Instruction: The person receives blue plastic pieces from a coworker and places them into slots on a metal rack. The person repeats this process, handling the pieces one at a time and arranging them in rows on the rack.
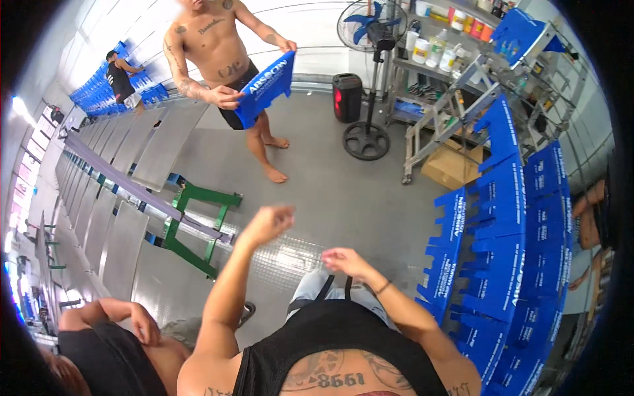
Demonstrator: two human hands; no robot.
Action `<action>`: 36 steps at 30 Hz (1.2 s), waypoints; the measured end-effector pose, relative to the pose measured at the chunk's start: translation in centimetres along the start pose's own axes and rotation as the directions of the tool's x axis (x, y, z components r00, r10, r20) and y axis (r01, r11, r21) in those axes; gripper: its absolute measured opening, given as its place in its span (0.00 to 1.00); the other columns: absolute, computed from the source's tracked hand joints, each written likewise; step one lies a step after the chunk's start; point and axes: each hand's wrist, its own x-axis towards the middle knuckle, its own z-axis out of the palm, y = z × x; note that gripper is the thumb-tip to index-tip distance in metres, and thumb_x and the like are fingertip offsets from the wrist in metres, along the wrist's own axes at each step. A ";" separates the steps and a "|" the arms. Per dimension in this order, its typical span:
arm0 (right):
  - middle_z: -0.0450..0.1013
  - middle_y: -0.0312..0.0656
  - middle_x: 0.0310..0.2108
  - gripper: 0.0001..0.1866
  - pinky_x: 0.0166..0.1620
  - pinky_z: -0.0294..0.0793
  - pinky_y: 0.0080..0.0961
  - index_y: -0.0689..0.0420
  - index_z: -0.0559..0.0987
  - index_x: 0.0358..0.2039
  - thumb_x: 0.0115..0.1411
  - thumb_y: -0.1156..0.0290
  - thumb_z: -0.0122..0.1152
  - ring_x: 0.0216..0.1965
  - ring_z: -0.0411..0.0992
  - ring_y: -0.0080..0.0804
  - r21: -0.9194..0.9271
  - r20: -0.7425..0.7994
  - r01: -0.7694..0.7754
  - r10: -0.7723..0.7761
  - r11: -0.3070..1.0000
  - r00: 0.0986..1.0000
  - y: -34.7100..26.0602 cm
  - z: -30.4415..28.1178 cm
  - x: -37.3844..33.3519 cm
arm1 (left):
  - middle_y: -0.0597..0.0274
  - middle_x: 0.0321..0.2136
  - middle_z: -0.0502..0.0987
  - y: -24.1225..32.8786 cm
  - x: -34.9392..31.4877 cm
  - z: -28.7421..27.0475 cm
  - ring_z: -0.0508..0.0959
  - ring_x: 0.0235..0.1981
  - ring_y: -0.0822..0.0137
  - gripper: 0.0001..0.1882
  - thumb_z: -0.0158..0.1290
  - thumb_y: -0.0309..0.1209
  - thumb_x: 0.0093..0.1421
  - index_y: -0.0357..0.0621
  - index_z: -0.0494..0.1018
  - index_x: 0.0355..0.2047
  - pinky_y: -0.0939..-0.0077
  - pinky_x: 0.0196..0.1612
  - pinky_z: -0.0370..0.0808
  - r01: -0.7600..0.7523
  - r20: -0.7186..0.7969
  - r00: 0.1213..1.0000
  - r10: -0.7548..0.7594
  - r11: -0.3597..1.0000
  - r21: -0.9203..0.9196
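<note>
Wearer's left hand (267,226) is raised over the floor, fingers loosely bent, part open; nothing seen in it (blurred, palm turned out of my sight). Right hand (347,262), nearer and to the right, also half-open and apparently bare, its fingers pointing left, well apart from any panel.

The blue panel (267,89) is on the far side, gripped at its edges by a co-worker (214,46) with both hands; the co-worker's head is mostly cut off.

To the right, more blue panels (505,251) hang in overlapping rows; the near end fades into the dark rim. Behind them a further person is barely made out. Box (452,163) partly hidden by the ladder (462,109).

Left: grey boards (122,241), the nearest running out of view, beside a green frame (208,195). Near left, another person's arm (99,315) (hand pressed against the body).
</note>
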 end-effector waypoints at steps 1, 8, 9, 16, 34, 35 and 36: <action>0.74 0.39 0.46 0.21 0.45 0.72 0.23 0.59 0.72 0.51 0.61 0.63 0.59 0.41 0.71 0.24 0.104 0.075 -0.074 0.066 0.992 0.995 -1.9 1.0 3.5 | 0.55 0.32 0.80 2.2 2.4 -3.7 0.78 0.31 0.69 0.17 0.56 0.31 0.57 0.36 0.74 0.45 0.73 0.36 0.75 -0.041 -0.042 0.998 0.044 0.996 0.080; 0.66 0.35 0.56 0.24 0.54 0.67 0.35 0.51 0.67 0.54 0.60 0.57 0.58 0.51 0.67 0.34 0.893 0.278 -0.189 -0.170 0.408 0.945 -12.9 10.0 22.8 | 0.50 0.36 0.78 9.2 24.1 -20.8 0.77 0.39 0.52 0.16 0.54 0.36 0.57 0.39 0.75 0.42 0.61 0.44 0.73 -0.444 0.018 0.831 0.556 0.642 0.625; 0.66 0.35 0.55 0.23 0.54 0.67 0.36 0.51 0.68 0.53 0.60 0.57 0.58 0.52 0.66 0.35 0.932 0.233 -0.149 -0.232 0.331 0.944 -14.4 10.3 24.2 | 0.48 0.38 0.78 9.5 27.1 -20.9 0.75 0.43 0.49 0.18 0.54 0.38 0.56 0.39 0.75 0.42 0.57 0.47 0.72 -0.490 0.086 0.789 0.608 0.540 0.684; 0.72 0.39 0.41 0.10 0.48 0.72 0.30 0.55 0.73 0.39 0.60 0.65 0.59 0.46 0.69 0.31 0.992 -0.120 0.106 -0.247 -0.067 0.961 -16.4 12.1 25.1 | 0.49 0.55 0.67 9.6 43.6 -13.7 0.61 0.60 0.49 0.32 0.40 0.58 0.59 0.46 0.71 0.51 0.41 0.60 0.56 -0.609 0.604 0.787 -0.130 -0.006 0.793; 0.60 0.40 0.57 0.20 0.54 0.67 0.37 0.59 0.68 0.51 0.60 0.68 0.55 0.53 0.64 0.40 0.683 -0.458 0.572 -0.345 0.454 0.819 -11.1 3.8 16.8 | 0.69 0.18 0.72 20.9 45.5 -7.7 0.69 0.22 0.75 0.06 0.60 0.28 0.50 0.39 0.76 0.23 0.74 0.25 0.65 -0.538 0.765 0.638 0.094 0.765 0.354; 0.60 0.40 0.58 0.20 0.55 0.67 0.38 0.59 0.68 0.51 0.58 0.68 0.57 0.54 0.64 0.40 0.447 -0.510 0.695 -0.477 0.564 0.715 -7.6 2.2 15.6 | 0.72 0.15 0.69 23.1 43.7 -6.9 0.65 0.20 0.76 0.10 0.60 0.31 0.50 0.41 0.73 0.18 0.71 0.24 0.62 -0.565 0.771 0.611 0.179 0.781 0.266; 0.60 0.41 0.58 0.21 0.55 0.67 0.38 0.58 0.69 0.51 0.57 0.69 0.58 0.55 0.64 0.41 0.162 -0.567 0.781 -0.590 0.603 0.574 -3.7 0.0 14.3 | 0.61 0.16 0.70 27.8 39.7 -4.9 0.68 0.20 0.70 0.12 0.58 0.34 0.52 0.38 0.72 0.19 0.68 0.25 0.64 -0.781 0.814 0.495 0.304 0.566 0.264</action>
